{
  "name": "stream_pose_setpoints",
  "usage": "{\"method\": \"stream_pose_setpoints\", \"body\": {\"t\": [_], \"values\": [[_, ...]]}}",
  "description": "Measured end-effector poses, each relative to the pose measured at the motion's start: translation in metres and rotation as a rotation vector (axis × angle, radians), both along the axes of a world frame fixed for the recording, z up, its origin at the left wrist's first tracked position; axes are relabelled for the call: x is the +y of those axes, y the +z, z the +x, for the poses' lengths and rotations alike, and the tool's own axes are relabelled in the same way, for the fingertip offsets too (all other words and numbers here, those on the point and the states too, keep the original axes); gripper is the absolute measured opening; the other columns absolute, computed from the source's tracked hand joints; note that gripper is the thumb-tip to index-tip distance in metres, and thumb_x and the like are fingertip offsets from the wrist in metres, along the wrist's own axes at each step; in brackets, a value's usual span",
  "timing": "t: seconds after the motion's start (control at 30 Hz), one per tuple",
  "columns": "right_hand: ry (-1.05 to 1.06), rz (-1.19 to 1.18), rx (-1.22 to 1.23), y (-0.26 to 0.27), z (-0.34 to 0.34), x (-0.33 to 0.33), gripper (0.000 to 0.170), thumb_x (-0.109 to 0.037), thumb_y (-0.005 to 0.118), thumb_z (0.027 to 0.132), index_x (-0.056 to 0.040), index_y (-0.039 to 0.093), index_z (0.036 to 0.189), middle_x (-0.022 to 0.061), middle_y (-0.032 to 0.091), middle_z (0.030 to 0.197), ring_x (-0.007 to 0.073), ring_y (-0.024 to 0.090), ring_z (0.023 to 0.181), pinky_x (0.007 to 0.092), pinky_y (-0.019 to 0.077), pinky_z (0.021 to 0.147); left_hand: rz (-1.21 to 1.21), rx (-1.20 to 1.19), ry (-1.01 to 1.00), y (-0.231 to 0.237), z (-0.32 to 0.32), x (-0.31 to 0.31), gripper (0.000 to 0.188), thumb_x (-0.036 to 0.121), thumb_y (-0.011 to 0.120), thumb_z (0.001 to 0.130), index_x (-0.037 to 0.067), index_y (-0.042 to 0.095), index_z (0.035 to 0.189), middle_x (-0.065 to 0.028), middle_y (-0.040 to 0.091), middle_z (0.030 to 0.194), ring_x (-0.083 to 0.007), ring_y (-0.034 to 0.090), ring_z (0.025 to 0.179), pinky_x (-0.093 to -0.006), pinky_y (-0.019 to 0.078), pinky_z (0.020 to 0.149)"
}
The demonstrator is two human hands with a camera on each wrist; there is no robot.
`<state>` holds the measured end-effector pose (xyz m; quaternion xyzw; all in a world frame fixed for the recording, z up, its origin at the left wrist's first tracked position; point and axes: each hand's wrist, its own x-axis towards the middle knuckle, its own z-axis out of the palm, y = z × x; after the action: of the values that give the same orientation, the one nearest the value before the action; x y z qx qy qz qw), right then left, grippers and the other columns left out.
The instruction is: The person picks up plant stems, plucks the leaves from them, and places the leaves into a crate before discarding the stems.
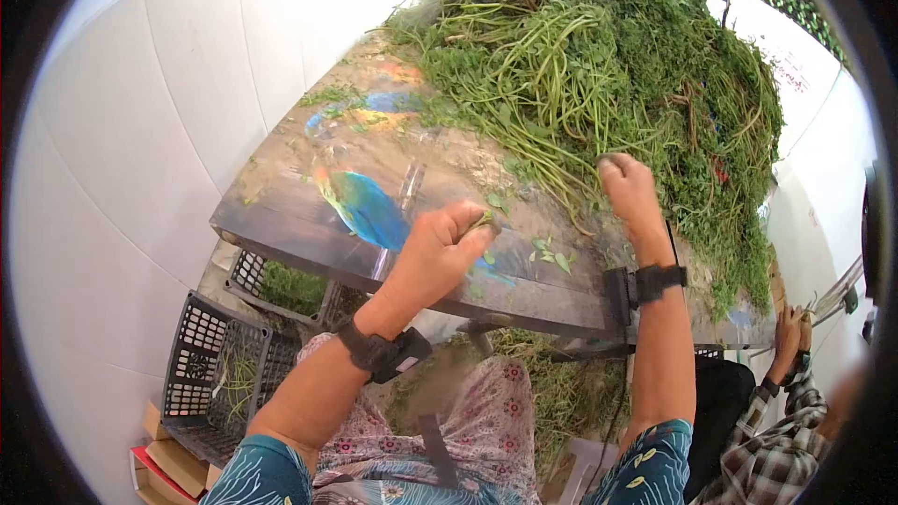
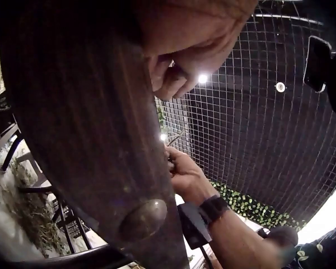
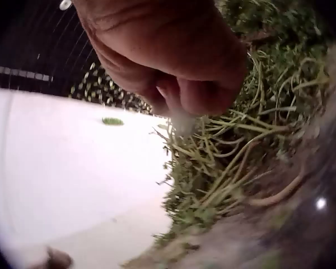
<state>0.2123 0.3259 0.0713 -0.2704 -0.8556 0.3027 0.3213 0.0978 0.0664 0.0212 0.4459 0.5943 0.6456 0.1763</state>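
My left hand (image 1: 435, 252) is over the front of the table, thumb and curled fingers pinching a small green sprig (image 1: 484, 219). In the left wrist view the left fingers (image 2: 182, 78) are curled beside the dark table edge, and the sprig is hidden. My right hand (image 1: 631, 192) is at the front of a large heap of leafy green stalks (image 1: 561, 65). Its fingers are curled together at a green stem, mostly covered by the hand. Seen from the right wrist, the curled right hand (image 3: 173, 67) overlaps several loose stems (image 3: 229, 145).
The wooden table (image 1: 271, 178) carries scattered leaves and blue paint-like patches. Black plastic crates (image 1: 196, 355) with greens stand below on the left. More cut stalks (image 1: 561, 393) lie beneath the table. Another person's hand (image 1: 790, 341) is at the right end.
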Motion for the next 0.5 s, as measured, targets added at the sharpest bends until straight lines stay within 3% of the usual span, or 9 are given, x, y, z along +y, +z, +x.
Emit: {"method": "stream_pose_setpoints", "body": {"t": [0.03, 0.07, 0.17, 0.27, 0.37, 0.4, 0.47, 0.5], "values": [[-0.052, 0.355, -0.132, -0.009, -0.005, 0.006, 0.025, -0.019, 0.055, 0.079, 0.0017, 0.06, 0.093, 0.0185, 0.063, 0.089, 0.0323, 0.061, 0.075, 0.0386, 0.0468, 0.063, -0.015, 0.022, -0.004, -0.001, -0.002, 0.0, 0.012, 0.012, 0.055, 0.083, 0.0, 0.055, 0.082, 0.006, 0.048, 0.068, -0.0016, 0.039, 0.064, -0.0209, 0.0346, 0.055], [-0.076, 0.35, -0.354, -0.005, -0.005, 0.001, 0.03, -0.021, 0.055, 0.076, 0.0036, 0.062, 0.091, 0.0231, 0.062, 0.09, 0.0373, 0.059, 0.083, 0.0413, 0.0454, 0.076, -0.03, 0.044, -0.009, -0.002, -0.003, 0.0, 0.012, 0.012, 0.055, 0.083, 0.0, 0.055, 0.081, 0.0055, 0.048, 0.068, -0.0018, 0.039, 0.064, -0.0211, 0.0346, 0.055], [-0.138, 0.342, -0.627, -0.001, -0.005, -0.013, 0.028, -0.02, 0.055, 0.075, 0.0017, 0.062, 0.091, 0.0232, 0.061, 0.089, 0.0379, 0.058, 0.084, 0.0408, 0.0459, 0.075, -0.033, 0.025, -0.011, -0.004, -0.003, 0.001, 0.013, 0.012, 0.054, 0.083, -0.001, 0.056, 0.08, 0.0029, 0.049, 0.067, -0.003, 0.041, 0.064, -0.0219, 0.0362, 0.056], [-0.022, 0.343, -0.585, 0.008, -0.005, -0.013, 0.026, -0.018, 0.055, 0.072, 0.0003, 0.063, 0.089, 0.0214, 0.062, 0.084, 0.0362, 0.059, 0.077, 0.0405, 0.0458, 0.071, 0.031, 0.08, 0.017, -0.004, -0.002, 0.003, 0.015, 0.013, 0.054, 0.083, -0.002, 0.056, 0.081, 0.0004, 0.05, 0.066, -0.0047, 0.044, 0.065, -0.0234, 0.0384, 0.057], [0.045, -0.035, -0.336, 0.047, 0.004, -0.036, 0.021, -0.017, 0.054, 0.071, 0.0006, 0.061, 0.081, 0.0147, 0.059, 0.068, 0.0299, 0.056, 0.066, 0.0374, 0.0442, 0.062, -0.035, 0.09, 0.003, -0.001, -0.002, 0.001, 0.016, 0.014, 0.054, 0.082, -0.002, 0.056, 0.082, -0.0017, 0.051, 0.066, -0.006, 0.046, 0.066, -0.0246, 0.0399, 0.059], [0.172, 0.226, -0.25, 0.062, 0.012, -0.036, 0.018, -0.017, 0.053, 0.072, 0.0002, 0.058, 0.075, 0.0103, 0.054, 0.062, 0.0245, 0.051, 0.058, 0.0341, 0.0412, 0.056, -0.039, 0.082, 0.001, 0.001, -0.002, 0.0, 0.016, 0.014, 0.054, 0.082, -0.002, 0.056, 0.082, -0.0017, 0.051, 0.066, -0.006, 0.046, 0.066, -0.0247, 0.0399, 0.059], [0.001, -0.402, 0.051, 0.095, 0.027, -0.053, 0.018, -0.018, 0.05, 0.078, -0.0064, 0.05, 0.064, -0.0004, 0.042, 0.052, 0.0102, 0.036, 0.043, 0.0261, 0.0271, 0.039, -0.045, 0.067, 0.002, 0.004, 0.0, -0.002, 0.017, 0.014, 0.054, 0.082, -0.003, 0.056, 0.082, -0.0015, 0.051, 0.067, -0.0062, 0.046, 0.066, -0.0249, 0.0399, 0.059], [0.062, -0.52, 0.24, 0.092, 0.032, -0.045, 0.018, -0.02, 0.049, 0.081, -0.0105, 0.05, 0.067, -0.0032, 0.04, 0.052, 0.0063, 0.029, 0.04, 0.0239, 0.0184, 0.037, -0.036, 0.079, 0.005, 0.002, 0.0, -0.002, 0.017, 0.014, 0.054, 0.082, -0.002, 0.056, 0.081, -0.0013, 0.051, 0.066, -0.0061, 0.045, 0.065, -0.0249, 0.0397, 0.058]]}}
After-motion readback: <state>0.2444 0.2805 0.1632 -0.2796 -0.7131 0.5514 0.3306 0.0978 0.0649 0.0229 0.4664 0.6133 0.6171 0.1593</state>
